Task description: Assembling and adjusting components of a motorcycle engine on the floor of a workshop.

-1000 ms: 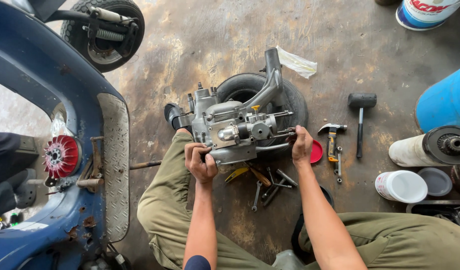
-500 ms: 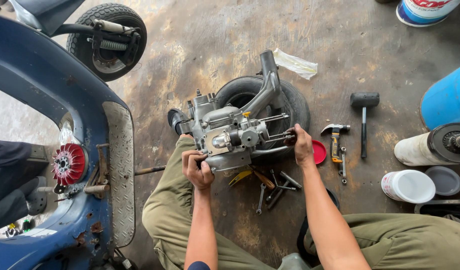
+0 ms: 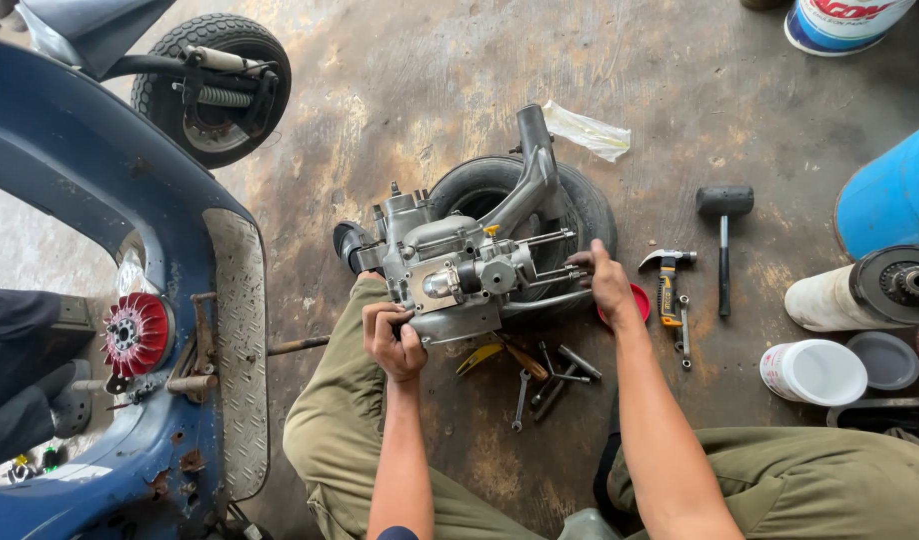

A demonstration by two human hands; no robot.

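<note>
1. The left hand [image 3: 395,340] is clenched on the lower near edge of a grey scooter engine [image 3: 460,275], fingers curled under its casing.
2. The right hand [image 3: 608,280] grasps the engine's right side — fingertips on the thin steel studs [image 3: 550,240] that stick out there, palm resting against the tyre [image 3: 580,205] behind.
3. The engine sits on the stained concrete floor [image 3: 400,90] just in front of the person's knees, roughly mid-floor, lying partly over the black tyre.
4. Loose spanners and sockets [image 3: 545,375] lie on the floor just under the engine, between the two forearms.
5. To the right of the right hand: a red lid [image 3: 640,300] just beside the wrist, then a claw hammer [image 3: 670,280], then a black rubber mallet [image 3: 725,225] further out.
6. Near the floor's right edge stand a white tub [image 3: 810,372] and a blue drum [image 3: 895,190].
7. Along the left edge — a blue scooter body [image 3: 90,190] with a red fan wheel [image 3: 137,333].
</note>
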